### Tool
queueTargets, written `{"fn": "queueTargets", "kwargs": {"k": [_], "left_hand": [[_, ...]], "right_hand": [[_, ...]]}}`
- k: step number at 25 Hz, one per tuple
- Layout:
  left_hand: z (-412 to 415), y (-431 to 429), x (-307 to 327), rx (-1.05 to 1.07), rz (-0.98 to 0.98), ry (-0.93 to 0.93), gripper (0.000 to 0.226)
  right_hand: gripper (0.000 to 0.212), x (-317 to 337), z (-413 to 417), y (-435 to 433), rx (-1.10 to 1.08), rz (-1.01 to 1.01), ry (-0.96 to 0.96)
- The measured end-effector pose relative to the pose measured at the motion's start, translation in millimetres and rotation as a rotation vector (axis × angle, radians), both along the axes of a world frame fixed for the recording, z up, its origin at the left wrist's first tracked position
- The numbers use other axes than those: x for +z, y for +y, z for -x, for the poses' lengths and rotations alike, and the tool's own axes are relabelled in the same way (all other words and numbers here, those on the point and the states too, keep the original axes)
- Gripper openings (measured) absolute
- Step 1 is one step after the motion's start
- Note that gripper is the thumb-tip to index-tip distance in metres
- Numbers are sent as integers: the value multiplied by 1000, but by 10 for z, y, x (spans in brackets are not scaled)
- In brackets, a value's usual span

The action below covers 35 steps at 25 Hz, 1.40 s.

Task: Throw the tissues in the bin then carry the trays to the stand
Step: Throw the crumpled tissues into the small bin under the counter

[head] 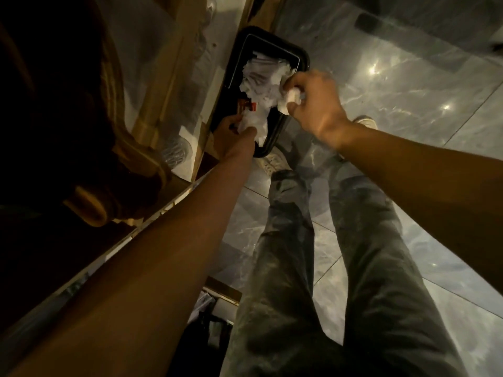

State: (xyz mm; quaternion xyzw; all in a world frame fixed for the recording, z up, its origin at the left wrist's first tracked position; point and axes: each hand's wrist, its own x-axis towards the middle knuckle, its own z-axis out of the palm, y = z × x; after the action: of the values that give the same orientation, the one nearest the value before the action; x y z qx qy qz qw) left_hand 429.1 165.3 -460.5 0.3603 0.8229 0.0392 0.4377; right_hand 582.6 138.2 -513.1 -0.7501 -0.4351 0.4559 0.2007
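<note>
A black bin (300, 54) with a rounded rectangular rim stands on the floor against a wooden counter. It holds a heap of crumpled white tissues (262, 77) and something red. My left hand (231, 134) is at the bin's near rim, closed on a wad of white tissue (251, 122). My right hand (313, 104) hovers over the bin's right rim, fingers curled around another crumpled tissue (292, 96). No tray shows in this view.
A wooden counter or stand (174, 85) runs along the left, with plastic-wrapped items under it. My legs in dark trousers (313, 254) and pale shoes (272, 161) stand on glossy grey marble floor tiles (408, 85). The lower left is dark.
</note>
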Motion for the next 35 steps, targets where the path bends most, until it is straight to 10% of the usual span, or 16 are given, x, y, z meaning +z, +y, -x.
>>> {"fn": "queueTargets", "kwargs": {"k": [19, 35], "left_hand": [[48, 3, -486, -157, 31, -3, 39], [-331, -724, 962, -285, -204, -47, 22]], "right_hand": [[52, -273, 116, 106, 231, -37, -32], [45, 1272, -356, -489, 393, -132, -72]]}}
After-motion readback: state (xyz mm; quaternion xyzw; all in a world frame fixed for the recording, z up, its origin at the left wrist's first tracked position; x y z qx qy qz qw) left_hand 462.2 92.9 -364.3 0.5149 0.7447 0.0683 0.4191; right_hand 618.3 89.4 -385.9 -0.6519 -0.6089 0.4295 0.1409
